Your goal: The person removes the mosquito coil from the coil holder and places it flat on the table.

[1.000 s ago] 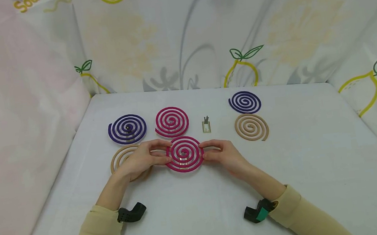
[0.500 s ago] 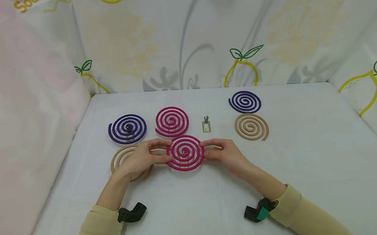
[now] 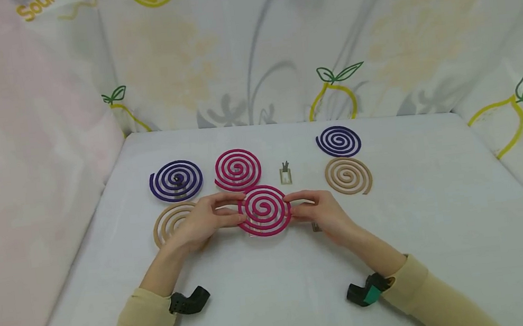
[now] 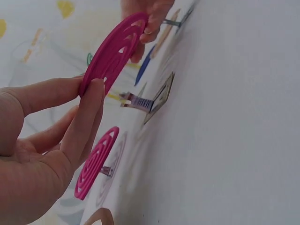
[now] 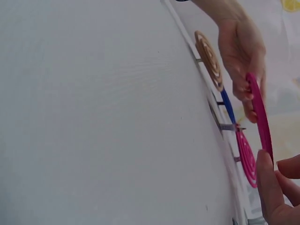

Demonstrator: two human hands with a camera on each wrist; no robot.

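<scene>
Coil [image 3: 263, 209], pink, is hovering mid-frame in head view, clear of a metal stand [image 4: 141, 102] | left hand [image 3: 198, 223] is pinching its left edge; right hand [image 3: 325, 213] is pinching its right edge | second pink coil [image 3: 238, 168] is sitting higher in frame; tan coil [image 3: 347, 175] is lying right of centre.

Light was even in the head view, dimmer and greyer in both wrist views. Beyond the left fingers [image 4: 86, 117], patterned cloth [image 4: 28, 65] blurred; below them, faint shadows fell on the table [image 4: 225, 122].
</scene>
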